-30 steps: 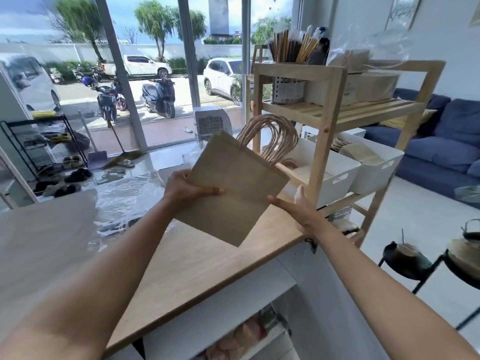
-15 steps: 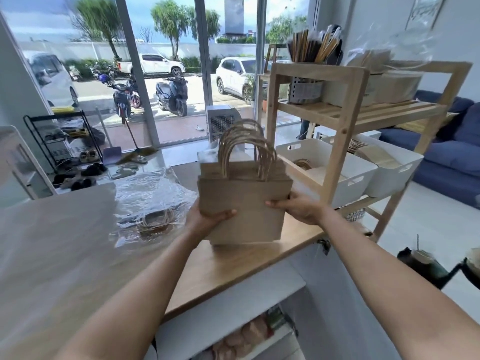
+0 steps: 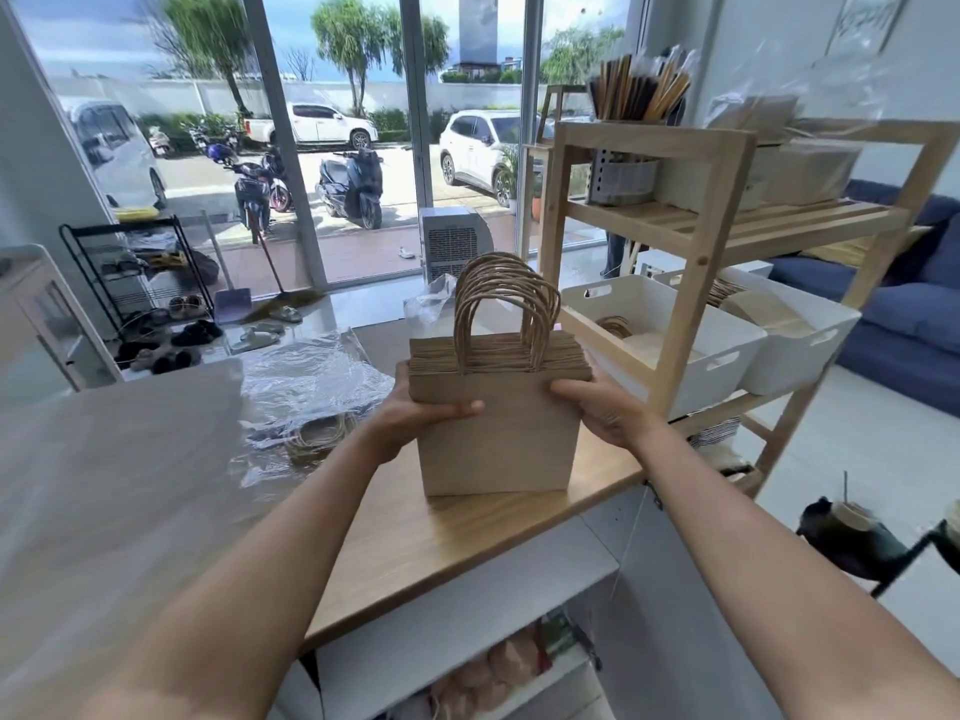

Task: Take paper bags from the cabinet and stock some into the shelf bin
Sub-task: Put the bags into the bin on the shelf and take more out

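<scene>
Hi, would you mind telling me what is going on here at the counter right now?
A person is holding a stack of brown paper bags upright on the wooden counter, left hand and right hand gripping its sides, handles pointing up. To the right, a wooden shelf carries two white bins; the nearer bin already holds a few bags. This stack has not gone in yet.

We see a stack of plain kraft-brown paper bags [image 3: 498,433] with twisted paper handles of the same tan. The wooden bench [image 3: 441,543] shows a honey-yellow grain over a white front. Two rectangular plastic shelf bins [image 3: 691,350] are white, on a pale pine slatted shelf rack [image 3: 696,283]. The fabric sofa [image 3: 904,314] is deep blue. A crinkled plastic sheet [image 3: 311,381] looks clear and silvery.
</scene>
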A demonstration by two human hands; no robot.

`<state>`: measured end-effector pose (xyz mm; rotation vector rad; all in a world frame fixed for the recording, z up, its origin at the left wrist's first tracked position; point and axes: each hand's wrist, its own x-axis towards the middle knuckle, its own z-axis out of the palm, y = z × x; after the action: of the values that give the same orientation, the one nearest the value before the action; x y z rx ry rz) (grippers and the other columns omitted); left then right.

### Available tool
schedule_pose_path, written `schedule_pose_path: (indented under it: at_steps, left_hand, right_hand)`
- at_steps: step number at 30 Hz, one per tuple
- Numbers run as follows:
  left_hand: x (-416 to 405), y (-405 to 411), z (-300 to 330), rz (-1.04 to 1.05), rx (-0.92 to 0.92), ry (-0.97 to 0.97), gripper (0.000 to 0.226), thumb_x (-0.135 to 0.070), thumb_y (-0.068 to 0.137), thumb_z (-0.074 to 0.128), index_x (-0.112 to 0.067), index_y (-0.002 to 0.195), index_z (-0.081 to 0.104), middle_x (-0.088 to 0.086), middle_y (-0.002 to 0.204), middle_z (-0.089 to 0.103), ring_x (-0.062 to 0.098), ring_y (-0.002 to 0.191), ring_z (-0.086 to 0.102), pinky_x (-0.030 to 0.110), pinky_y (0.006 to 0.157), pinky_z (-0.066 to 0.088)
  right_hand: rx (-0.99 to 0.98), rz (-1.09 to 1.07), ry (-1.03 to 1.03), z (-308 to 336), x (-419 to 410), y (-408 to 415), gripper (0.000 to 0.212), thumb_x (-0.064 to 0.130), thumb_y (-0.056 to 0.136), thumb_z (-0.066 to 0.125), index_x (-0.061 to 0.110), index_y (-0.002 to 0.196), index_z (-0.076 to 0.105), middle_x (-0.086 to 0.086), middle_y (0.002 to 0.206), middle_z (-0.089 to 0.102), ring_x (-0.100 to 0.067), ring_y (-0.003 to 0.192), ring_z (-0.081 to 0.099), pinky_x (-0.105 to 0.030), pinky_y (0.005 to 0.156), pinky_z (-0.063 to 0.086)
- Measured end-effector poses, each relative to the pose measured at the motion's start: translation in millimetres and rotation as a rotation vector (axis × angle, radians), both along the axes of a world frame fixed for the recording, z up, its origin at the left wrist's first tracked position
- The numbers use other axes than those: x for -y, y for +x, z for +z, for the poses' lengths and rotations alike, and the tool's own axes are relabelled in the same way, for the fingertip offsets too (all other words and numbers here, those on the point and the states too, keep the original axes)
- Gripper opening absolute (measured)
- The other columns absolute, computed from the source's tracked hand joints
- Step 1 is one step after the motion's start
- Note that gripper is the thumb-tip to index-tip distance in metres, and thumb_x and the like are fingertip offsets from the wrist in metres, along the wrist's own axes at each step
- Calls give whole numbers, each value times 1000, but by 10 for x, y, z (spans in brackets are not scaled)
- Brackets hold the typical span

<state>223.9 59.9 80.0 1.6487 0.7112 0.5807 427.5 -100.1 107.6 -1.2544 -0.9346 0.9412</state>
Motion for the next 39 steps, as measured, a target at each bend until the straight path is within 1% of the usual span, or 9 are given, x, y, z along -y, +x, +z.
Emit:
schedule_pose_path:
  at_steps: [3, 7, 10, 13, 17, 22, 27, 32, 39]
  left_hand:
    - [-45, -9, -9, -15, 8, -21, 109, -32, 44, 99, -14, 136, 44, 8, 129, 63, 20, 115, 64, 42, 95, 55]
    - [-143, -152, 72, -40, 10, -70, 97, -27, 43, 97, -19, 130, 54, 6, 126, 65, 20, 117, 62, 42, 101, 50]
    - [-99, -254, 69, -34, -44, -19, 85, -25, 45, 92, -21, 124, 62, 8, 123, 67, 19, 112, 65, 39, 99, 52]
    - [-70, -240, 35, 38, -11, 38, 61, -14, 58, 91, -14, 115, 68, 13, 116, 69, 22, 103, 67, 33, 89, 58]
    - [-65, -117, 114, 55, -8, 136, 45, -4, 67, 85, -5, 110, 70, 11, 103, 71, 16, 86, 65, 21, 77, 58]
    - [68, 342, 330, -114, 11, 96, 43, -6, 73, 82, -7, 113, 67, 3, 101, 72, 9, 83, 68, 16, 69, 59]
    - [530, 1092, 429, -410, -7, -19, 44, -4, 78, 77, -12, 118, 63, 0, 102, 70, 10, 87, 68, 20, 67, 60]
    - [1048, 1786, 409, -497, -32, -45, 40, -13, 73, 83, -15, 110, 66, 1, 101, 71, 13, 86, 68, 23, 71, 60]
    - [1378, 2933, 408, -493, -168, -77, 52, -25, 69, 86, -12, 115, 66, 4, 108, 70, 17, 91, 67, 24, 68, 55]
  right_hand:
    - [4, -1, -11, 3, -19, -6, 70, 2, 71, 56, 19, 136, 40, -15, 123, 60, -27, 111, 57, -41, 102, 45]
    - [12, 42, -42, -5, 21, 123, 58, -4, 79, 48, 20, 132, 47, -6, 120, 60, -17, 108, 56, -24, 86, 47]
    - [19, 49, -72, -75, 66, 195, 57, -11, 89, 45, 16, 139, 45, -1, 121, 61, -18, 117, 50, -28, 94, 41]
    - [65, 23, -63, -117, 67, 216, 59, -3, 85, 62, 15, 140, 46, -10, 132, 58, -22, 123, 53, -34, 104, 42]
    - [88, -105, -87, -74, 92, 207, 51, 1, 85, 66, 15, 132, 54, -16, 122, 61, -27, 115, 56, -39, 99, 45]
    - [69, -310, -94, 128, 509, 366, 43, 3, 89, 61, 9, 131, 53, -14, 117, 62, -25, 104, 61, -47, 98, 47]
    - [108, -519, -125, 228, 1328, 699, 34, 13, 91, 61, 13, 126, 57, -6, 114, 66, -18, 96, 65, -32, 75, 57]
    - [48, -714, -161, 195, 1975, 1047, 17, 17, 91, 61, 15, 107, 67, -5, 104, 69, -19, 89, 63, -40, 79, 49]
    - [-89, -815, -200, 96, 2287, 2062, 8, 17, 88, 63, 12, 93, 68, -6, 87, 69, -22, 77, 60, -35, 71, 49]
